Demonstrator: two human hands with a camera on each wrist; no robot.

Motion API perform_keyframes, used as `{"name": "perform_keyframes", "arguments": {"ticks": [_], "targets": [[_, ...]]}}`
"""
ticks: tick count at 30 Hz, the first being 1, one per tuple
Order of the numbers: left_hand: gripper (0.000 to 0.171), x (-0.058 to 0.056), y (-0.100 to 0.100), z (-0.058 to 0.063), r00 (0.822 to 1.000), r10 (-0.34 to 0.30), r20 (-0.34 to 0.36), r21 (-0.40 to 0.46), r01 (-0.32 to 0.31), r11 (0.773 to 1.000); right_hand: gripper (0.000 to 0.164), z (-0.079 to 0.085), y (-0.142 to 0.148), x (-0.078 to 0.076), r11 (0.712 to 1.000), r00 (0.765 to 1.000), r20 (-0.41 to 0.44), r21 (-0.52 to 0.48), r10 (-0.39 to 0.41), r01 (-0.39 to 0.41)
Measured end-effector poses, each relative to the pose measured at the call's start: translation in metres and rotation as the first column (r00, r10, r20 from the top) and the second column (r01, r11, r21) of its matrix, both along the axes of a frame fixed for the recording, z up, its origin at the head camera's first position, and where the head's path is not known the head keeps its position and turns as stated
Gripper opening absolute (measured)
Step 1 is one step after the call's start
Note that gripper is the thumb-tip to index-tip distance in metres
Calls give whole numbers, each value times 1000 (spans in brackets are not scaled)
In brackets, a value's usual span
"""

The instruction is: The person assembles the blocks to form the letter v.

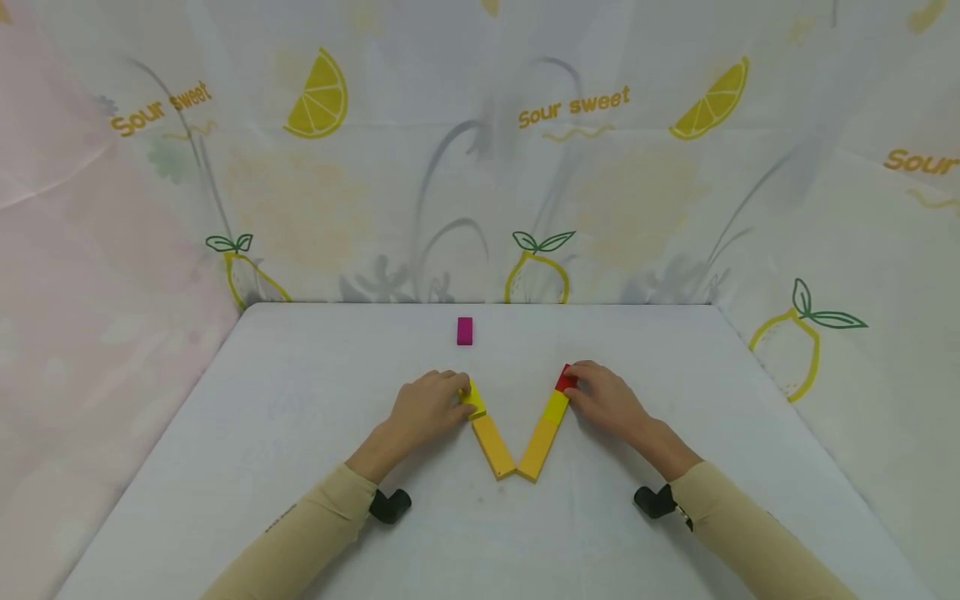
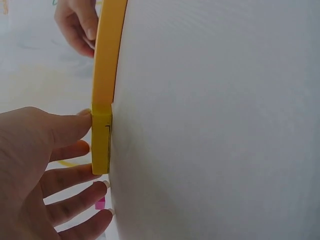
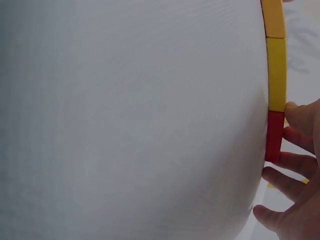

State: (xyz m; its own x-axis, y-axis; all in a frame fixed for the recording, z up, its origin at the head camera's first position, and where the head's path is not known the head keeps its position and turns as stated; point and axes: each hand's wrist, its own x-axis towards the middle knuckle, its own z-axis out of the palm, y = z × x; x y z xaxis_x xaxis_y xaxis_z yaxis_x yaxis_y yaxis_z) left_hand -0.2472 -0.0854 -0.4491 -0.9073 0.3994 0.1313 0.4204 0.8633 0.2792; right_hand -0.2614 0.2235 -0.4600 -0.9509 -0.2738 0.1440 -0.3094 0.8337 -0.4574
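Orange and yellow blocks form a V on the white table. My left hand (image 1: 431, 404) holds a short yellow block (image 1: 476, 403) at the V's upper left, thumb and fingers touching it. That block meets the top of the left long orange block (image 1: 493, 447). At the upper right, my right hand (image 1: 609, 402) pinches a red block (image 1: 564, 382), its thumb close to the seam with another yellow block (image 1: 556, 407). Below that yellow block lies the right long orange block (image 1: 537, 452). The two orange blocks touch at the bottom point.
A magenta block (image 1: 465, 331) lies by itself toward the back of the white table (image 1: 315, 358). A fabric backdrop (image 1: 420, 183) printed with lemons rises behind the table's far edge and along its sides.
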Motion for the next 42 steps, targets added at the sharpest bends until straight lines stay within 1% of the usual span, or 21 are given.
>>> {"name": "perform_keyframes", "arguments": {"ticks": [8, 17, 24, 31, 37, 42], "targets": [[23, 0, 1, -1, 1000, 11, -13, 8, -11, 1000, 32, 1, 1, -1, 1000, 1000, -24, -5, 18, -18], [24, 1, 2, -1, 1000, 4, -16, 4, -4, 1000, 32, 2, 0, 0, 1000, 1000, 12, -13, -6, 6], [24, 3, 3, 0, 1000, 7, -2, 14, -7, 1000, 32, 3, 0, 2, 1000, 1000, 15, -21, 2, -2], [25, 4, 3, 0, 999, 29, 13, -7, -29, 1000, 32, 3, 0, 3, 1000, 1000, 11, -23, 12, -12], [26, 3, 2, -2, 999, 23, 25, -6, -23, 1000, 32, 1, 0, 3, 1000, 1000, 4, -21, 15, -15], [26, 3, 1, -2, 1000, 16, 21, -4, -16, 1000, 32, 1, 0, 3, 1000, 1000, -3, -12, 12, -12]]}}
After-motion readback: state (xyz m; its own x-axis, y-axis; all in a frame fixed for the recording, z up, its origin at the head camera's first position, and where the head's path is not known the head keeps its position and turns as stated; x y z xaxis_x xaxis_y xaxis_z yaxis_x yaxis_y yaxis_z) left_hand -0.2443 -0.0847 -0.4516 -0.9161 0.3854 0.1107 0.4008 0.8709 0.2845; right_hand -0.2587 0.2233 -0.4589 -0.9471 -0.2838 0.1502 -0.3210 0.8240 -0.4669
